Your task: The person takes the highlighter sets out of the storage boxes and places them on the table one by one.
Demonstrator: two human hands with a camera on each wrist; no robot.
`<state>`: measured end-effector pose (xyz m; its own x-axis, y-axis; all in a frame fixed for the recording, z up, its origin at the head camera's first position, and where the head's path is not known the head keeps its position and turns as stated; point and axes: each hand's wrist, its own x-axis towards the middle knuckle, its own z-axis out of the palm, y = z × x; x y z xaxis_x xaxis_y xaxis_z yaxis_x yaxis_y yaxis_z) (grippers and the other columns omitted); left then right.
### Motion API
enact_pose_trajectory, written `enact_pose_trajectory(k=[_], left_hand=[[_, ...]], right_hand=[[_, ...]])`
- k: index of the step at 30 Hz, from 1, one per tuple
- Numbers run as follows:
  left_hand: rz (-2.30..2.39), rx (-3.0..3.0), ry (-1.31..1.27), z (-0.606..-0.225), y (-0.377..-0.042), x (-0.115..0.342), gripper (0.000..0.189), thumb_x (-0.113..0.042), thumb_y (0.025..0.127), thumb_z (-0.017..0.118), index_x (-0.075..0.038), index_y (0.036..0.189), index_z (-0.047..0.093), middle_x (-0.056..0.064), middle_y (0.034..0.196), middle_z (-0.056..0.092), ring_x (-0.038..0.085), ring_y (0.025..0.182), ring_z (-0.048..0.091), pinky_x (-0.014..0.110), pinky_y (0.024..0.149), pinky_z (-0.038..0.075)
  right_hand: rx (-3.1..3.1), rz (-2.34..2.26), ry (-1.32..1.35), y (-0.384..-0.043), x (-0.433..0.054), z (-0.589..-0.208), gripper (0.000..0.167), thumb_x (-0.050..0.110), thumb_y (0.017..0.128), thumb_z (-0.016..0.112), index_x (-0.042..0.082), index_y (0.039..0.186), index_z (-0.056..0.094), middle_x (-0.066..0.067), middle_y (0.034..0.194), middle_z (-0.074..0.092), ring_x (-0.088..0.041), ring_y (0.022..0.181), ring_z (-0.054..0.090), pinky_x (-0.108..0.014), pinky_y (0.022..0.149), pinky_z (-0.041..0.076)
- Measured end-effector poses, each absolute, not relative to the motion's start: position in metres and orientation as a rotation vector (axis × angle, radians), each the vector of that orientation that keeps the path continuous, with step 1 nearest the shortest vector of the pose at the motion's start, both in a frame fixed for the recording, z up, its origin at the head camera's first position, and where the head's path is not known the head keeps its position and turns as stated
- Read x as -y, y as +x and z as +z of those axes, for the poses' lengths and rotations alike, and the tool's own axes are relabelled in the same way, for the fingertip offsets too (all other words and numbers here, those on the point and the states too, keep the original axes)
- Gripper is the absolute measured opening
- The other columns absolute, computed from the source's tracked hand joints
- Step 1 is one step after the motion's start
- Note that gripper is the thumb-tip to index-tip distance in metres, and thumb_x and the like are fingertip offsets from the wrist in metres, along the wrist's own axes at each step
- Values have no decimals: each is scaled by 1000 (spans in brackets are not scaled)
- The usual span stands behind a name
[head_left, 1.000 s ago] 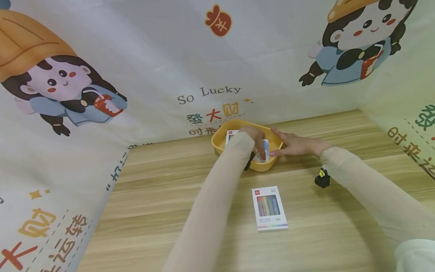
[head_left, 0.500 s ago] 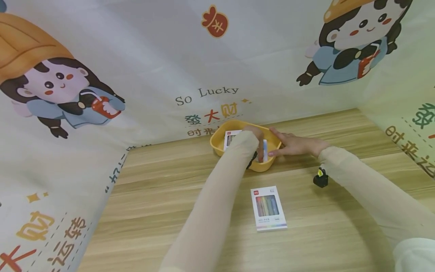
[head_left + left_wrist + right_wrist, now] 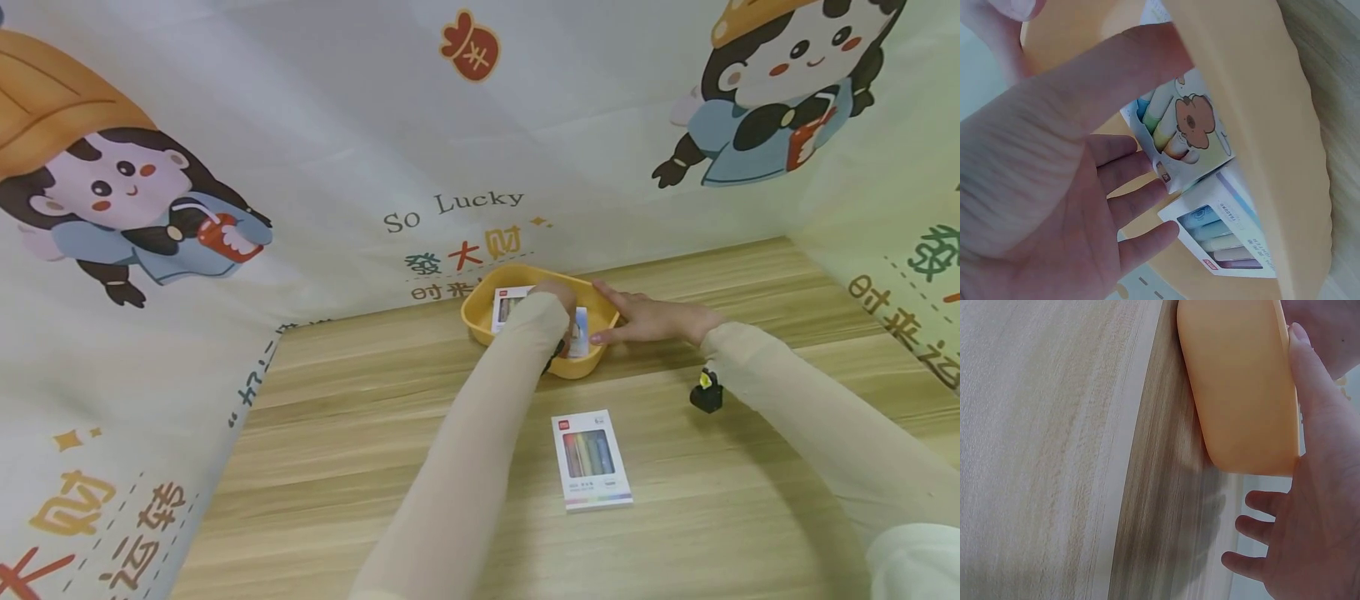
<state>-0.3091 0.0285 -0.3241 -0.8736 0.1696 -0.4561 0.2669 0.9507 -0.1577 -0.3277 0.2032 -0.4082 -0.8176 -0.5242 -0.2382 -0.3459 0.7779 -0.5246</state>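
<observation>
A yellow plastic basket [image 3: 484,327] stands against the back wall. My left hand [image 3: 1054,175] reaches down into it, fingers loosely extended beside a bear-printed box of coloured pens [image 3: 1194,122]; whether the fingertips touch that box is unclear. The thumb lies across its upper part, the tip hidden behind the basket's rim. Below it sits a second, windowed box of pens [image 3: 1216,231]. My right hand [image 3: 660,321] rests at the basket's right end, thumb on the rim [image 3: 1294,400], other fingers [image 3: 1254,528] spread. In front, a white box of coloured pens [image 3: 592,458] lies flat.
The wood-grain table [image 3: 360,433] extends left and in front of the basket. A printed cloth wall [image 3: 337,125] rises right behind the basket, with side walls at left and right. A black wrist camera [image 3: 706,392] hangs under the right sleeve.
Inside the basket, the left hand and the box beside it shift and tilt slightly. The right hand stays on the rim. The whole view drifts a little.
</observation>
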Motion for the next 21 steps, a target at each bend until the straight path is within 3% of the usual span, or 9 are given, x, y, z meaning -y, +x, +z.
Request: enact_pose_trajectory(k=[9,16,21], left_hand=[[-186,-2602,225,-326,-315,-30,33,-8,77,83,-9,108,72,2,125,66,15,100,65,25,84,60],[-382,-2639,383,-330,-309,-29,33,-21,79,83,-13,110,73,-1,127,65,12,112,62,23,94,56],[-367,-2679,406,-335,-309,-28,28,-18,82,79,-12,109,74,0,129,65,12,115,62,23,98,55]], right_hand=[[-2596,-671,-674,-329,-203,-411,106,65,91,54,20,159,-14,-23,166,2,-52,150,6,-71,119,12],[-2599,-671,-680,-328,-203,-410,105,65,91,53,20,159,-14,-23,166,2,-52,150,6,-71,119,11],[-2606,-661,-694,-329,-204,-409,104,63,93,53,19,159,-13,-24,166,3,-52,150,6,-70,121,10]])
